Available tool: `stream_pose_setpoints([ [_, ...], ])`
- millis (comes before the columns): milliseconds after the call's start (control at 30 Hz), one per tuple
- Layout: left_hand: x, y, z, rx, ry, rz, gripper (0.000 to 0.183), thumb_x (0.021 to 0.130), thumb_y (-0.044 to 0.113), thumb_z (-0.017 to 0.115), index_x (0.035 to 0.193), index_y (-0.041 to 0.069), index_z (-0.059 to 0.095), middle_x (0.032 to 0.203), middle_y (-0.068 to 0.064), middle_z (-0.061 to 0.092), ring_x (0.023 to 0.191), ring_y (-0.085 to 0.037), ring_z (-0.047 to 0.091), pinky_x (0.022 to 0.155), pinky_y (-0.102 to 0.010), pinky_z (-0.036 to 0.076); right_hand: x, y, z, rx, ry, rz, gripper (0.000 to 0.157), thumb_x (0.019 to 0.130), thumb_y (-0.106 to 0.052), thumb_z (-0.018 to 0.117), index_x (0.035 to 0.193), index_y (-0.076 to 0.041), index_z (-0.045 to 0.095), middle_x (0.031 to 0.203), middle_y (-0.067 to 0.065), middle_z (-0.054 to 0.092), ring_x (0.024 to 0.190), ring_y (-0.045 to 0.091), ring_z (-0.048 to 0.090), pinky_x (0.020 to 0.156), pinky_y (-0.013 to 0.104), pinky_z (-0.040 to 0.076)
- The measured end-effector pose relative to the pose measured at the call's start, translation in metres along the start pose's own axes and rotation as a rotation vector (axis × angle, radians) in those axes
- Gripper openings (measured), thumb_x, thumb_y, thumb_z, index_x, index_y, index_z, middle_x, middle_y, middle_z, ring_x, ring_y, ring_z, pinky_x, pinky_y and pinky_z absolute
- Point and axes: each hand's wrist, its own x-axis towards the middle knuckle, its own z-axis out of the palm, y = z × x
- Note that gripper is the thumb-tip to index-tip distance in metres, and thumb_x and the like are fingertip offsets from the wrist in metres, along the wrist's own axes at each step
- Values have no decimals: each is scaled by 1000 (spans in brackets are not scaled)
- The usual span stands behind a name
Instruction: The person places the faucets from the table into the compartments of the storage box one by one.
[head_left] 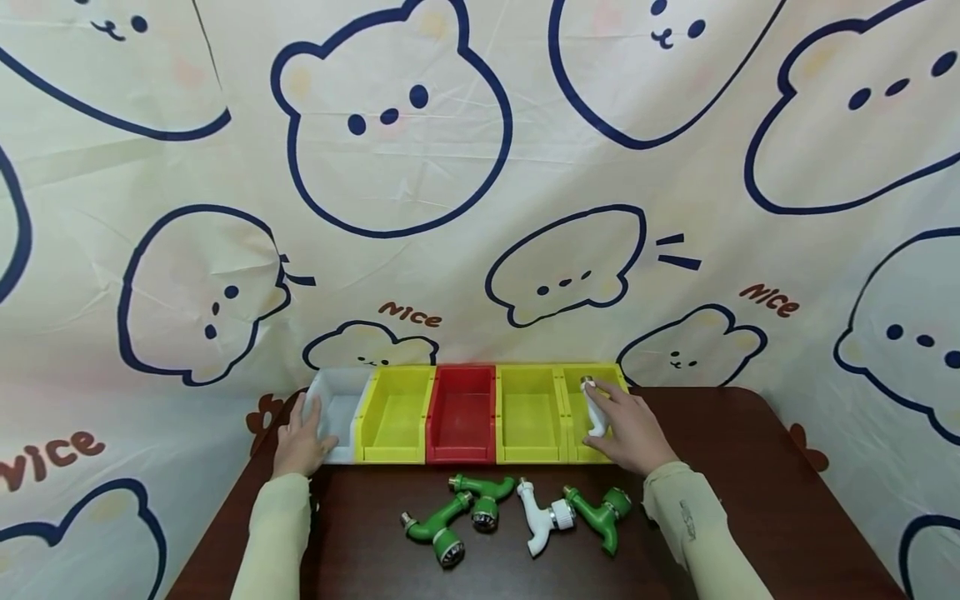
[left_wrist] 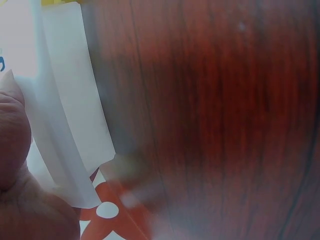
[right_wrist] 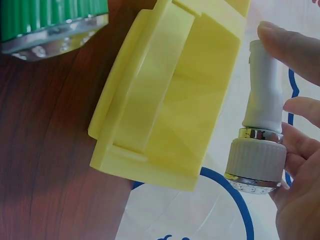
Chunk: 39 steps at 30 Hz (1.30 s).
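Observation:
My left hand grips the white bin at the left end of the row, with its thumb by the front edge; in the left wrist view the thumb lies against the white wall. Over the rightmost yellow bin, my right hand pinches a white faucet between thumb and fingers. The right wrist view shows that white faucet lengthwise, its ribbed knob with a chrome end toward the palm, beside the yellow bin.
Between the white bin and the rightmost one stand two yellow bins and a red bin. In front of them on the brown table lie several green faucets and a white faucet. A patterned cloth hangs behind.

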Motion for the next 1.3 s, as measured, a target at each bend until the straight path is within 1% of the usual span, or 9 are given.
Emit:
stream_pose_setpoints([
  [100, 1, -1, 0, 6, 2, 8, 89, 102, 22, 64, 166, 6, 4, 172, -23, -10, 126, -56, 29, 111, -70, 36, 6, 3, 2, 5, -1, 1, 87, 79, -29, 91, 152, -6, 51, 155, 20, 50, 128, 42, 58, 109, 61, 42],
  [233, 3, -1, 0, 13, 6, 6, 89, 102, 22, 63, 166, 7, 4, 171, -23, -10, 127, -57, 29, 112, -71, 34, 15, 4, 7, 7, -11, 10, 87, 80, -30, 90, 153, -6, 50, 156, 20, 49, 129, 43, 57, 109, 61, 41],
  [400, 4, 1, -1, 3, -4, 4, 90, 102, 23, 64, 166, 8, 3, 172, -22, -11, 127, -55, 29, 111, -71, 36, 25, 7, 11, -1, -54, 51, 87, 81, -33, 88, 154, -6, 49, 157, 20, 47, 136, 42, 52, 112, 60, 40],
  [533, 4, 2, -1, 2, -2, 9, 89, 102, 22, 63, 166, 7, 3, 172, -23, -12, 128, -55, 29, 112, -70, 35, 30, 11, 16, 12, -75, 90, 87, 82, -34, 88, 154, -6, 48, 158, 20, 46, 138, 41, 50, 113, 61, 39],
  [700, 4, 4, -1, 5, 4, 2, 88, 102, 22, 63, 166, 6, 5, 172, -22, -12, 127, -55, 30, 113, -69, 35, 35, 11, 17, 59, -102, 121, 86, 84, -32, 86, 156, -6, 46, 160, 20, 43, 140, 41, 47, 114, 65, 37],
  [867, 3, 5, -1, 9, 1, 2, 88, 102, 22, 63, 165, 6, 5, 171, -23, -11, 126, -55, 30, 113, -69, 35, 37, 14, 19, 111, -132, 144, 84, 86, -30, 84, 157, -6, 45, 162, 19, 40, 140, 43, 47, 111, 63, 42],
  [1200, -1, 5, -1, 9, 7, 11, 87, 102, 21, 63, 165, 5, 7, 172, -23, -8, 126, -55, 31, 112, -68, 36, 33, 26, 26, 306, -168, 179, 81, 92, -29, 79, 159, -7, 40, 163, 21, 36, 140, 44, 47, 107, 61, 46],
  [1300, -4, 5, -1, 5, 7, 7, 86, 101, 21, 63, 165, 4, 8, 171, -24, -8, 126, -55, 31, 112, -69, 36, 32, 28, 28, 342, -182, 183, 79, 94, -29, 78, 159, -8, 40, 163, 23, 35, 140, 46, 46, 107, 61, 45],
])
